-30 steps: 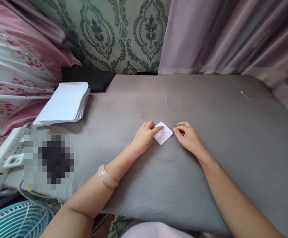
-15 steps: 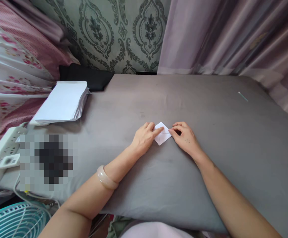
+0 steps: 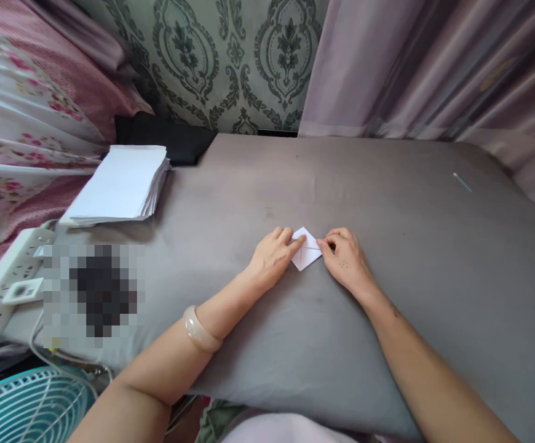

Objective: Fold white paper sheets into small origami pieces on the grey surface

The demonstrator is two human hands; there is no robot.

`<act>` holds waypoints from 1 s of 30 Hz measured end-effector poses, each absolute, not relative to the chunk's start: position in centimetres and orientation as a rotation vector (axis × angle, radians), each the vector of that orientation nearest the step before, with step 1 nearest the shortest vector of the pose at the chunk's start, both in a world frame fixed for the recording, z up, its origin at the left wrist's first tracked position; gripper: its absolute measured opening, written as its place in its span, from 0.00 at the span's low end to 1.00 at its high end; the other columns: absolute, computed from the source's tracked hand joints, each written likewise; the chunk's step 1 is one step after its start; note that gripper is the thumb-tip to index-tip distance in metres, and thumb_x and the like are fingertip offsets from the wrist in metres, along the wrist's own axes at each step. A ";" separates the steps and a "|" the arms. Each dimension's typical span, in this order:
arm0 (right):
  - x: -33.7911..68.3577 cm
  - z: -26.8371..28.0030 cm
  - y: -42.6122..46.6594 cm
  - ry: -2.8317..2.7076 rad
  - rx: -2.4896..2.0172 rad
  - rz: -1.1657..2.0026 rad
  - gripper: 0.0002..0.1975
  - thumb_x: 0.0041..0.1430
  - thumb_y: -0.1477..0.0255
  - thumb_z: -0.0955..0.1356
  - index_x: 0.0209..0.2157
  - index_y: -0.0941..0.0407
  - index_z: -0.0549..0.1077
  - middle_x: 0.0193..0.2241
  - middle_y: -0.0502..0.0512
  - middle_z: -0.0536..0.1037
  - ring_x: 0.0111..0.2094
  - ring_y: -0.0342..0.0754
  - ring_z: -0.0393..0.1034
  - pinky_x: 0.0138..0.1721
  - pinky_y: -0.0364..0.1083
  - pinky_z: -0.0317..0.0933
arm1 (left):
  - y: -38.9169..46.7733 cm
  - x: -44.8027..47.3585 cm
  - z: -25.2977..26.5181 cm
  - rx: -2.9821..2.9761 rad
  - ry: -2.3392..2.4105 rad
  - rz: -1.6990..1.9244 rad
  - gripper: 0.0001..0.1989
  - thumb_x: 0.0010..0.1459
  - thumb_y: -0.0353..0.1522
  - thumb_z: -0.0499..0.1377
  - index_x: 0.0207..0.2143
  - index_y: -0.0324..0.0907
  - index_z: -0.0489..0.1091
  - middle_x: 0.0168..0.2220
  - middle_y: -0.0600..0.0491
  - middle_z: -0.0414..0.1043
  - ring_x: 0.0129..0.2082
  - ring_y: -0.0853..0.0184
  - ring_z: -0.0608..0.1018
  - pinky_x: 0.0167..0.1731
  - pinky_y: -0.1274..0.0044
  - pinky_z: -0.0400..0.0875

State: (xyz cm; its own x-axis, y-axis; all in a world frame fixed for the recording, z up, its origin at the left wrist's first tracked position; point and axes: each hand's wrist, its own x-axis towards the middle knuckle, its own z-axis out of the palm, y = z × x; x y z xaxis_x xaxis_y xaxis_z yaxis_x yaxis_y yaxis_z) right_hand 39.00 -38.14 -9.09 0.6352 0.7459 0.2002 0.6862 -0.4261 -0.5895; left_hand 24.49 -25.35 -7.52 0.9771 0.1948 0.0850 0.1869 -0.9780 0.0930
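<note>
A small white folded paper (image 3: 302, 261) lies in a diamond shape on the grey cloth surface, with crease lines across it. At its left side is my left hand (image 3: 274, 255), one finger stretched over the paper's upper face and the others curled at the left corner. My right hand (image 3: 345, 258) pinches the right corner between thumb and index finger. Both corners are partly hidden by my fingers. A pale bangle (image 3: 199, 330) is round my left wrist.
A stack of white paper (image 3: 122, 183) sits at the left, before a black folded item (image 3: 166, 140). Nearer are a white power strip (image 3: 9, 289), a blurred-out dark object (image 3: 104, 292) and a teal fan (image 3: 27, 403). A thin cotton-swab-like stick (image 3: 462, 182) lies far right.
The whole view has shifted slightly, so most things appear a little further right. Both hands keep nearly the same hold on the paper.
</note>
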 end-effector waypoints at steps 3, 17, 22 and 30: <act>39.0 -9.1 -38.2 -1.122 -2.205 0.107 0.11 0.58 0.65 0.64 0.24 0.54 0.69 0.37 0.58 0.73 0.38 0.52 0.67 0.44 0.53 0.62 | -25.3 24.5 -7.7 3.045 0.284 0.153 0.22 0.66 0.27 0.43 0.61 0.41 0.59 0.43 0.45 0.65 0.40 0.62 0.66 0.44 0.72 0.66; 38.8 -8.8 -38.4 -1.085 -2.120 0.159 0.06 0.55 0.67 0.66 0.28 0.55 0.69 0.35 0.58 0.73 0.36 0.51 0.68 0.43 0.52 0.63 | -25.0 24.5 -7.5 3.007 0.268 0.130 0.23 0.64 0.25 0.44 0.60 0.42 0.61 0.44 0.44 0.64 0.39 0.63 0.65 0.45 0.71 0.66; 38.0 -7.4 -38.7 -0.890 -1.986 0.030 0.09 0.61 0.70 0.61 0.37 0.55 0.71 0.37 0.58 0.76 0.38 0.50 0.71 0.43 0.51 0.65 | -25.1 24.6 -7.0 2.989 0.282 0.087 0.24 0.64 0.26 0.44 0.61 0.43 0.60 0.44 0.44 0.64 0.39 0.62 0.65 0.45 0.71 0.65; 34.6 -6.8 -38.9 -1.497 -2.177 0.070 0.18 0.65 0.74 0.55 0.47 0.56 0.72 0.45 0.63 0.73 0.46 0.55 0.67 0.45 0.53 0.63 | -24.4 24.5 -8.0 2.801 0.440 0.233 0.22 0.63 0.26 0.47 0.57 0.50 0.66 0.45 0.47 0.64 0.41 0.63 0.66 0.44 0.70 0.63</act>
State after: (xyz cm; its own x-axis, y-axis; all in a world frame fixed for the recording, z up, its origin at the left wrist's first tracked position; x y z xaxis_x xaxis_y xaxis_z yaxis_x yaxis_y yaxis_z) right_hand 34.57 -38.93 -6.83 0.3962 0.8889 0.2301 0.8638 -0.2758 -0.4218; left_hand 24.48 -24.45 -8.01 0.9402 0.3216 0.1125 0.2736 -0.9094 0.3131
